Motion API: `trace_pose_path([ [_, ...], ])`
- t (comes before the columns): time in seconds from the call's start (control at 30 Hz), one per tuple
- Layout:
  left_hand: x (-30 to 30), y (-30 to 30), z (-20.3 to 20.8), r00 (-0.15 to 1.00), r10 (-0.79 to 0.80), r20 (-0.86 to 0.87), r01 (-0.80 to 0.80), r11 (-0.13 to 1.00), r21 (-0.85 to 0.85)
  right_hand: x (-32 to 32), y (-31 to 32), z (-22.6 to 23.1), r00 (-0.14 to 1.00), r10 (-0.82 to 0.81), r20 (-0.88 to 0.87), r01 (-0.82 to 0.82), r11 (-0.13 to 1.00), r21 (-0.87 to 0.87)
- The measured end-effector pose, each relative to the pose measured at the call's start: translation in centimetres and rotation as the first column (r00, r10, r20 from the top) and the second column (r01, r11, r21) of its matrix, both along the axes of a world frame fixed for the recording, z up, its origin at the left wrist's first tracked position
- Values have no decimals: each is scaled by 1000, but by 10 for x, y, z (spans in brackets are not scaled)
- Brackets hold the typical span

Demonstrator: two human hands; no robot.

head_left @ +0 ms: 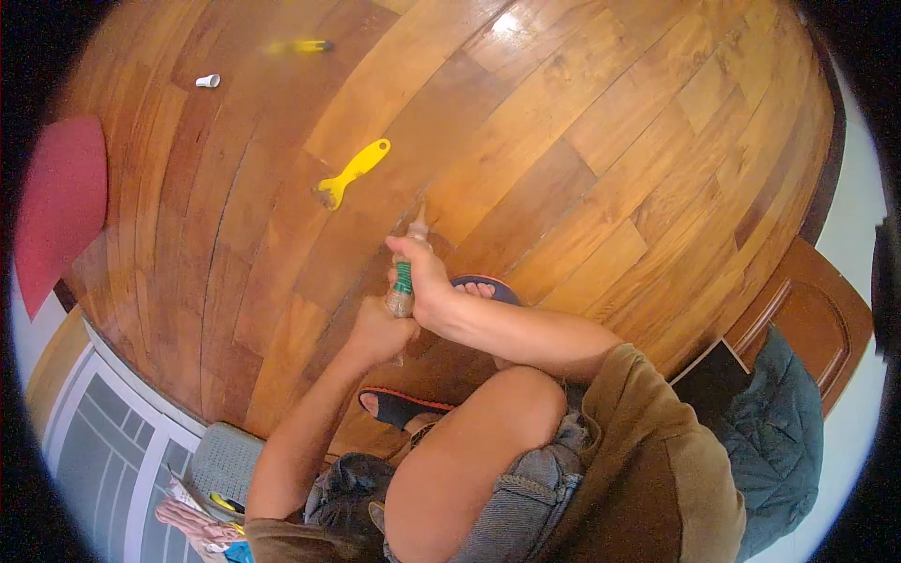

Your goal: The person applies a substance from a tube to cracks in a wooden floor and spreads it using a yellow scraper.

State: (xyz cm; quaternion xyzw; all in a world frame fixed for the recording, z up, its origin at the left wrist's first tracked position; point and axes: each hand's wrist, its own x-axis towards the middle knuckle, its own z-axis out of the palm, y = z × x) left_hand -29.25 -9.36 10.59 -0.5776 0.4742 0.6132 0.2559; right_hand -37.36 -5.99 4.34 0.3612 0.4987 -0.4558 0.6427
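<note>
Both my hands are wrapped round a sealant tube point(404, 278) with a green band and a pale tapered nozzle. My right hand point(430, 280) is closed on its front part, near the nozzle. Lower down, my left hand point(380, 332) grips the rear part, and much of the tube is hidden by my fingers. The nozzle points away from me, low over a dark seam between floor boards; whether its tip touches the wood I cannot tell. Beyond it, to the left, lies a yellow plastic scraper point(357, 173) with dark residue on its blade.
On the wooden floor point(544, 188) farther off are a small white cap point(208, 82) and a blurred yellow tool point(305, 46) with a dark end. A red mat point(66, 206) lies far left. A grey basket point(228, 460) stands lower left, a dark jacket point(774, 441) lower right.
</note>
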Motion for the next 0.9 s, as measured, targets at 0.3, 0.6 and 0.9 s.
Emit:
trace_pose_path([
  [0.3, 2, -3, -2, 902, 406, -147, -321, 858, 402, -32, 17, -9, 942, -59, 330, 170, 933, -316],
  [0.6, -4, -1, -8, 737, 673, 65, -573, 569, 590, -31, 4, -8, 981, 137, 137, -103, 967, -233],
  [0.9, -8, -22, 2, 800, 583, 145, -539, 589, 602, -33, -10, 5, 978, 158, 135, -144, 983, -113],
])
